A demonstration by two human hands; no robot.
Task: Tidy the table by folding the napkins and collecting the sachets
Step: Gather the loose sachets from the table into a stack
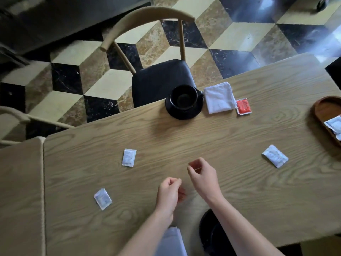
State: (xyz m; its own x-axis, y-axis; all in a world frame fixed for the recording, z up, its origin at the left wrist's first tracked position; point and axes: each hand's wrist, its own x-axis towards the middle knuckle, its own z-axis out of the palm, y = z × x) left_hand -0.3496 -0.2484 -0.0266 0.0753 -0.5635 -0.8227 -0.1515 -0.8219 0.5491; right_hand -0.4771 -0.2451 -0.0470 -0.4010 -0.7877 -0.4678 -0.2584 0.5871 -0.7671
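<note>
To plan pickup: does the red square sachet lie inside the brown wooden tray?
No, the red square sachet lies on the table beside the folded white napkin.

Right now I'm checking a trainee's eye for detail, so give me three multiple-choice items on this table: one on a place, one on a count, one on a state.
1. Where does the red sachet lie?
A. in the wooden tray
B. beside the folded napkin
C. on the chair

2. How many white sachets lie loose on the table top?
A. one
B. three
C. five

3. How do the hands stand?
A. both curled, holding nothing that shows
B. both flat on the table
C. both gripping the cup

Answers:
1 B, it lies at the right edge of the folded napkin.
2 B, one at, one at, one at.
3 A, the left hand and right hand hover with fingers curled.
</note>
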